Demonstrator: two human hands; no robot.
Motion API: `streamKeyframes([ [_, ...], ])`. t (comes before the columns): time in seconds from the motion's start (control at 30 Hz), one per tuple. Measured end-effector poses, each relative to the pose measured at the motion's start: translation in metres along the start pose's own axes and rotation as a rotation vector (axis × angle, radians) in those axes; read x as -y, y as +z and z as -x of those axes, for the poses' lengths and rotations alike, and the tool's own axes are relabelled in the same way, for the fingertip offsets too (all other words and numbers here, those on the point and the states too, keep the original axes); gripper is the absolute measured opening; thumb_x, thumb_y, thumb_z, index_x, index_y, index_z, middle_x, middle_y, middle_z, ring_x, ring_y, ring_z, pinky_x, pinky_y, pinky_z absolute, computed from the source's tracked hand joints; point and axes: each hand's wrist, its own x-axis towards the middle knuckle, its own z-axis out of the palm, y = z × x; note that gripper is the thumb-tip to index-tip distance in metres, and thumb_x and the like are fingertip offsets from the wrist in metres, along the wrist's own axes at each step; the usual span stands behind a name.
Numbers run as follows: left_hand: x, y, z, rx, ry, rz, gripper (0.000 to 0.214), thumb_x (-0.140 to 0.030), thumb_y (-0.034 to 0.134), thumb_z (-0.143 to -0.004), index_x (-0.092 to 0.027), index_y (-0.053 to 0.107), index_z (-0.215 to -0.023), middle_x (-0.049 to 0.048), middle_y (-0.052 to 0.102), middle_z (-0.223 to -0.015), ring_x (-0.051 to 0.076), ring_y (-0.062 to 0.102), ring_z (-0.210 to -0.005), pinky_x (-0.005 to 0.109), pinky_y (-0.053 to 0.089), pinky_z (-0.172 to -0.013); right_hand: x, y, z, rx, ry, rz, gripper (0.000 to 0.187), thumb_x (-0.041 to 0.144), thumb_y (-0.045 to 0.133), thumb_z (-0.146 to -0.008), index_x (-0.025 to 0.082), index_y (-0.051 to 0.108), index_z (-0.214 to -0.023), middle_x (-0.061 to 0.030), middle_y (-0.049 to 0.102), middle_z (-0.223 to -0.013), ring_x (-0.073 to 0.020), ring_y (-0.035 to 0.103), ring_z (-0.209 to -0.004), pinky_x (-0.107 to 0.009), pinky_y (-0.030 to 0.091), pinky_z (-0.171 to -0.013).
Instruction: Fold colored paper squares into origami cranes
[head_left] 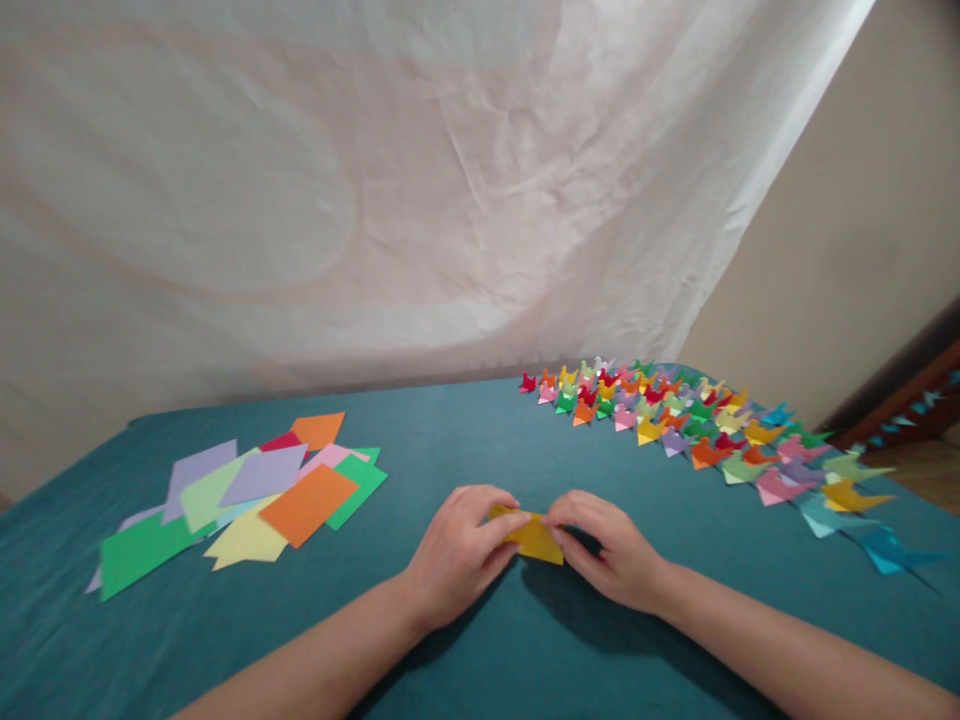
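A small piece of folded yellow paper [536, 540] is held just above the table, between both hands. My left hand [469, 550] pinches its left end between thumb and fingers, which cover that part. My right hand [604, 548] grips the upper right corner with thumb and fingertips. The paper's lower right edge hangs free between the hands. How its inner layers are folded cannot be made out.
Loose coloured paper sheets [307, 505] lie overlapping at the left. Rows of small folded paper birds [705, 455] in many colours stand at the right. A teal cloth [442, 440] covers the table, with a pale hanging sheet [420, 200] behind it.
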Motion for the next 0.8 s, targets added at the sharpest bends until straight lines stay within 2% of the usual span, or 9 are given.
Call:
streamKeyframes([
  [0.23, -0.0016, -0.0012, -0.001, 0.007, 0.028, -0.005, 0.03, -0.023, 0.053, -0.088, -0.023, 0.055, -0.118, 0.006, 0.062, -0.11, 0.019, 0.055, -0.101, 0.035, 0.041, -0.089, 0.0008, 0.0007, 0.0017, 0.009, -0.042, 0.016, 0.023, 0.012, 0.046, -0.086, 0.02, 0.055, -0.105, -0.0071, 0.064, -0.091, -0.0173, 0.059, -0.084, -0.032, 0.049, -0.076],
  [0.43, -0.0022, -0.0038, -0.0017, -0.001, 0.049, -0.045, 0.039, -0.028, 0.055, -0.089, -0.025, 0.048, -0.127, 0.0036, 0.059, -0.122, 0.021, 0.045, -0.118, 0.039, 0.032, -0.1, 0.0063, -0.0008, -0.0005, 0.029, -0.134, 0.048, 0.032, 0.009, 0.047, -0.084, 0.019, 0.053, -0.114, -0.0083, 0.063, -0.098, -0.0175, 0.058, -0.091, -0.032, 0.049, -0.08],
  [0.67, 0.0014, -0.0001, -0.0024, -0.127, 0.094, -0.075, 0.031, -0.023, 0.056, -0.088, -0.026, 0.056, -0.119, 0.002, 0.066, -0.099, 0.019, 0.053, -0.102, 0.038, 0.035, -0.093, 0.0063, -0.0002, 0.001, 0.026, -0.133, 0.049, 0.038, 0.01, 0.048, -0.084, 0.019, 0.049, -0.121, -0.0093, 0.062, -0.102, -0.018, 0.057, -0.093, -0.033, 0.049, -0.082],
  [0.8, 0.0033, -0.0003, -0.0027, -0.161, 0.108, -0.081, 0.021, -0.019, 0.055, -0.089, -0.027, 0.063, -0.106, 0.0, 0.066, -0.085, 0.016, 0.055, -0.092, 0.038, 0.035, -0.092, 0.005, -0.0009, 0.0007, 0.006, -0.06, 0.036, 0.035, 0.011, 0.052, -0.082, 0.018, 0.052, -0.117, -0.0099, 0.06, -0.102, -0.0191, 0.056, -0.093, -0.033, 0.049, -0.082],
])
